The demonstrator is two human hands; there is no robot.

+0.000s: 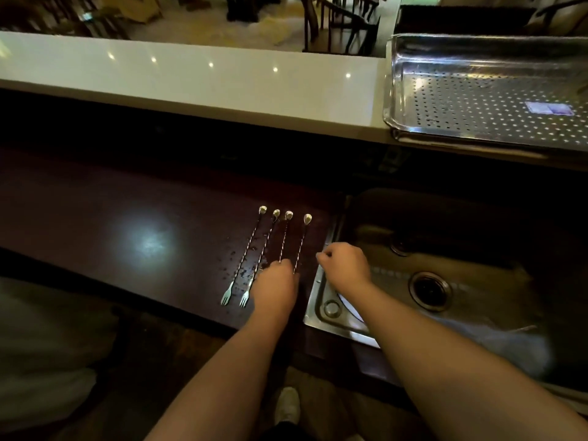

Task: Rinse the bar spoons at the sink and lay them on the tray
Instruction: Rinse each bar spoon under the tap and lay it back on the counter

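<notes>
Head view: 4 bar spoons (269,249) lie side by side on a dark wooden counter (95,218), bowls pointing away from the person and fork ends toward them, just left of a steel sink (477,281). Water droplets speckle the wood around the twisted stems. The fork tips of the 2 left spoons show clearly; the near ends of the 2 right spoons are hidden beneath the left hand (278,286), which lies palm down over them with fingers bent onto the stems. Whether those fingers actually grip a spoon cannot be told from this angle.

The right hand (345,265) hovers at the sink's left rim, loosely curled, thumb and forefinger drawn close together; no object is visible between them, and whether it holds anything cannot be told.

The sink basin shows a round drain (429,291) and a smaller fitting (331,307) on its near-left ledge. A perforated steel tray (477,100) sits well apart, up on a pale raised countertop (191,81) at the upper right, with nothing lying on its visible part. Chairs (337,23) stand beyond the bar. A shoe (288,405) is visible on the floor below.
</notes>
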